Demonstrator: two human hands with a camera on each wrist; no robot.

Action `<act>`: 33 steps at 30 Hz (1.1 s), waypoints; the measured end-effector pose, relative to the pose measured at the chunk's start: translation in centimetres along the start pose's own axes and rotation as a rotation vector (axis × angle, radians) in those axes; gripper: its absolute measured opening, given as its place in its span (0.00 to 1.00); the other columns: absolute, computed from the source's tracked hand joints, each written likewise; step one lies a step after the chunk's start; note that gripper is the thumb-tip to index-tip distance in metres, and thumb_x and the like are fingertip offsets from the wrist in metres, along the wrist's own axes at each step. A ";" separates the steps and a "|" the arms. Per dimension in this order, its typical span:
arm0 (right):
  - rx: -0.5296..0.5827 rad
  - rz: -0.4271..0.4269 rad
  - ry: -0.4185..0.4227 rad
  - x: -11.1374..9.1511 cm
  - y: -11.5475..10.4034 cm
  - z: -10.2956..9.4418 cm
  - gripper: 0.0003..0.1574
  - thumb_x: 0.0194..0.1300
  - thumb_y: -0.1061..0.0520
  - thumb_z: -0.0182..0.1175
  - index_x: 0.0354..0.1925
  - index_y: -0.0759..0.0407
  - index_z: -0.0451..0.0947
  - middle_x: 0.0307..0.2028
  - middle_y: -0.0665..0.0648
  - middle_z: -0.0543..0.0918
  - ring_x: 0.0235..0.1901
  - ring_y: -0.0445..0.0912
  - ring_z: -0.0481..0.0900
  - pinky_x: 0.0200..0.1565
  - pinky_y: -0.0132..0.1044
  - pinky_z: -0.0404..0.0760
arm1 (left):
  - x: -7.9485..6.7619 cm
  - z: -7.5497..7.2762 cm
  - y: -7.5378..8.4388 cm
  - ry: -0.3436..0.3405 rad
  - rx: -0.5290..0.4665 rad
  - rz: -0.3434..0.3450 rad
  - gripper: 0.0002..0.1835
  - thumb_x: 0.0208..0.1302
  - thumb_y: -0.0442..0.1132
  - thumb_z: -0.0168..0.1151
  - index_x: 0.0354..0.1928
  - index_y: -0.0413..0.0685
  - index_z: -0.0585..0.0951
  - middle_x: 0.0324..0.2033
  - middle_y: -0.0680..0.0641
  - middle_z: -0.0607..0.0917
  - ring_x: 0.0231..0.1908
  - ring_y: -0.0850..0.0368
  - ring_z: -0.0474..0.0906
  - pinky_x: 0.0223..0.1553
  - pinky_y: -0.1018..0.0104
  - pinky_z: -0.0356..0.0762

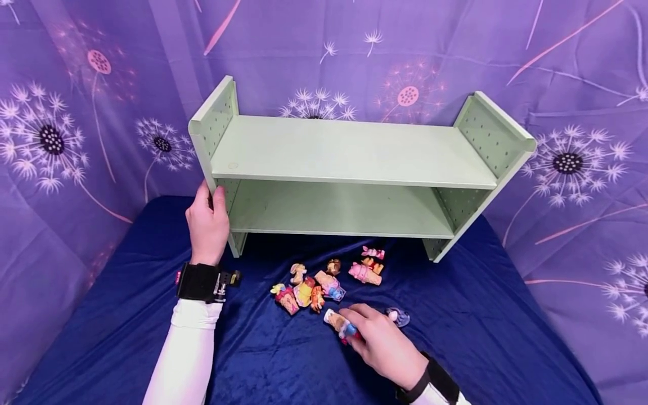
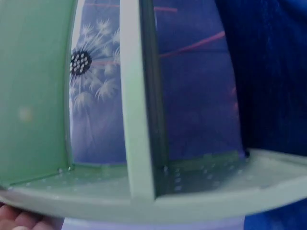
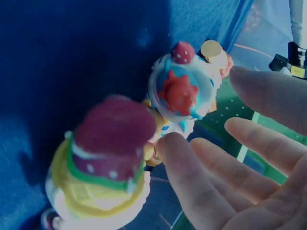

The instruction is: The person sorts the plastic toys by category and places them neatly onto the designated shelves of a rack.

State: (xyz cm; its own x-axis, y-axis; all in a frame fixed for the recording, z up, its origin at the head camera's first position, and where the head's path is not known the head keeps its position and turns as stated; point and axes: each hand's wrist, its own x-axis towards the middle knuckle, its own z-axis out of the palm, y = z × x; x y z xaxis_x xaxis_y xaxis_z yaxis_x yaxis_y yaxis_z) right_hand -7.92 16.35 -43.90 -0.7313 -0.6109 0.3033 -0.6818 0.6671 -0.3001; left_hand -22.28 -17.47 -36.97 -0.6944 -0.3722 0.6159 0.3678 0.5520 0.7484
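Note:
My left hand point(image 1: 207, 228) grips the front edge of the left side panel of a pale green two-tier shelf point(image 1: 349, 149). In the left wrist view, some of its fingers point(image 2: 24, 218) show below the panel's edge. My right hand point(image 1: 382, 340), low over the cloth, pinches a small ice-cream-cone figurine point(image 1: 336, 320) between thumb and fingers. The right wrist view shows a blue-and-white figurine point(image 3: 158, 88) with a red star-shaped top at the fingertips. Nearer that camera is a yellow figurine point(image 3: 98, 196) with a dark red top.
Several small figurines, among them a yellow one point(image 1: 304, 292) and a pink one point(image 1: 361, 272), lie on the dark blue cloth point(image 1: 263, 360) before the shelf. A clear-and-white piece point(image 1: 398, 316) lies right of my right hand. Purple dandelion-print fabric point(image 1: 314, 50) hangs behind.

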 end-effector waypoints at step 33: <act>0.061 0.007 0.032 -0.3 0.0 2.7 0.31 0.46 0.74 0.67 0.51 0.61 0.78 0.48 0.52 0.77 0.46 0.43 0.78 0.46 0.35 0.77 | 0.1 -0.1 -1.3 0.011 0.042 0.122 0.15 0.75 0.42 0.54 0.54 0.40 0.78 0.38 0.38 0.82 0.40 0.39 0.79 0.43 0.47 0.71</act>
State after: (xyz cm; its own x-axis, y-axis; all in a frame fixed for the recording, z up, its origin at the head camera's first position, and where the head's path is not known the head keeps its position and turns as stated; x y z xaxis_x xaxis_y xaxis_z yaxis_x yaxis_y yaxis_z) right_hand -7.72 15.39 -46.45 -0.7357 -0.5916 0.3297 -0.6773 0.6434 -0.3568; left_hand -22.77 -18.25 -37.87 -0.6393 -0.3079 0.7046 0.4233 0.6241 0.6568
